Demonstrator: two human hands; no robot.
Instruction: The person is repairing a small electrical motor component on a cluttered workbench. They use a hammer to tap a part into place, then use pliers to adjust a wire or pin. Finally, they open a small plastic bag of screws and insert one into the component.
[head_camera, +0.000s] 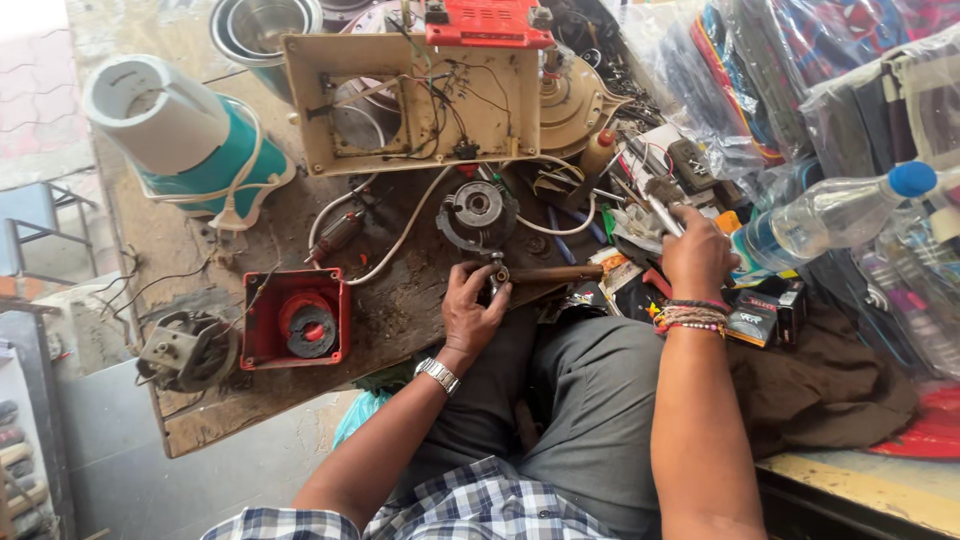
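Note:
My left hand (472, 305) grips the end of a brown rod-like tool (555, 272) lying across the dirty workbench (200, 400), just below a round grey motor part (478, 215). A metal watch sits on that wrist. My right hand (695, 255), with beaded bracelets at the wrist, is closed around a slim silver tool (663, 212) that points up and left toward a heap of small parts. My grey-trousered knee lies between the two arms.
A beige open appliance housing (415, 100) with wires stands at the back. A white and teal mixer base (185, 140) is at the left, a red square casing (295, 318) near the front. A plastic water bottle (835, 210) and bagged cloth are on the right.

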